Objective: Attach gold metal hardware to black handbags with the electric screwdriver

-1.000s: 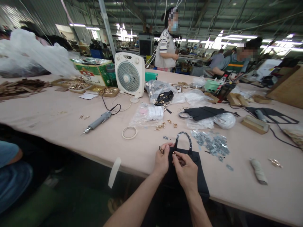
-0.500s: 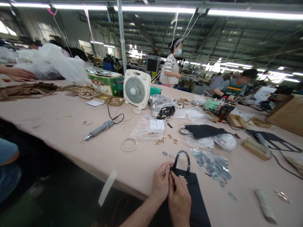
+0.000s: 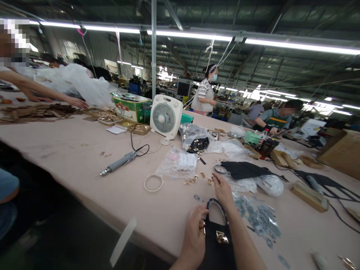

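Note:
A black handbag (image 3: pixel 218 250) with an arched handle (image 3: pixel 216 202) stands at the near table edge, a shiny gold metal fitting (image 3: pixel 222 237) on its front. My left hand (image 3: pixel 194 234) is closed on the bag's upper left side, and a bit of gold metal shows by its fingers. Past the handle reaches my right hand (image 3: pixel 222 189), fingers stretched out beside small gold metal pieces (image 3: pixel 209 182). Nothing is visible in that hand. More gold pieces (image 3: pixel 191 180) lie just to the left.
A white fan (image 3: pixel 165 117), an electric screwdriver (image 3: pixel 119 163), a tape roll (image 3: pixel 153 183) and a plastic bag (image 3: pixel 177 163) occupy the table. Grey metal plates (image 3: pixel 257 215) lie to the right. Another black bag (image 3: pixel 247 169) lies behind. A co-worker's hand (image 3: pixel 75 102) reaches over brown strips at left.
My right hand has left the handbag's top and moved forward to the small gold pieces. My left hand stays on the bag. A co-worker's arm has stretched further in from the left.

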Motion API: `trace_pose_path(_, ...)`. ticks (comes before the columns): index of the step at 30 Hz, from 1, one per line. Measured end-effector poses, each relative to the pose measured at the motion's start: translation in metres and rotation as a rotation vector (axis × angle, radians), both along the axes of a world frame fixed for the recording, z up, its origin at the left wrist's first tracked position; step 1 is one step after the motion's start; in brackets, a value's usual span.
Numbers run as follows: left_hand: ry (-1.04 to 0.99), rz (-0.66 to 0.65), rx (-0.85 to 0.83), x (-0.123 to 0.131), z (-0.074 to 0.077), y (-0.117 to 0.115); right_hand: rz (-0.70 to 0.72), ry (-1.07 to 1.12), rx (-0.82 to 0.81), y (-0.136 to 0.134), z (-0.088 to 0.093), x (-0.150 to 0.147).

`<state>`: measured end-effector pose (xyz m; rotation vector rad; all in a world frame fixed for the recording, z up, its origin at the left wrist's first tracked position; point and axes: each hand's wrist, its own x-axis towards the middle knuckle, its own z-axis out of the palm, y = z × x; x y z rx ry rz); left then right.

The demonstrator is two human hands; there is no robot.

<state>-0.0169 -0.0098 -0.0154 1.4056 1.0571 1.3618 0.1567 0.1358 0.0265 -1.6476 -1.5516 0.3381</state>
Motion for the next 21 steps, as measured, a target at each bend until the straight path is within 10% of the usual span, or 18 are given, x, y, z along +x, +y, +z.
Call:
trace_pose_path(5,0.01,-0.012,0.115,0.001,-0.025,0.014,0.033,-0.098,-0.012,0.055,-0.02,-0.011)
trace_pose_path(11,0.019,-0.063,0.204,0.001,-0.042,0.027,0.094,-0.135,-0.02,0.06,-0.036,-0.015)
trace_pose_path(21,-0.019,-0.034,0.081,0.004,-0.021,0.013,0.137,-0.046,0.041,0.039,-0.035,-0.008)
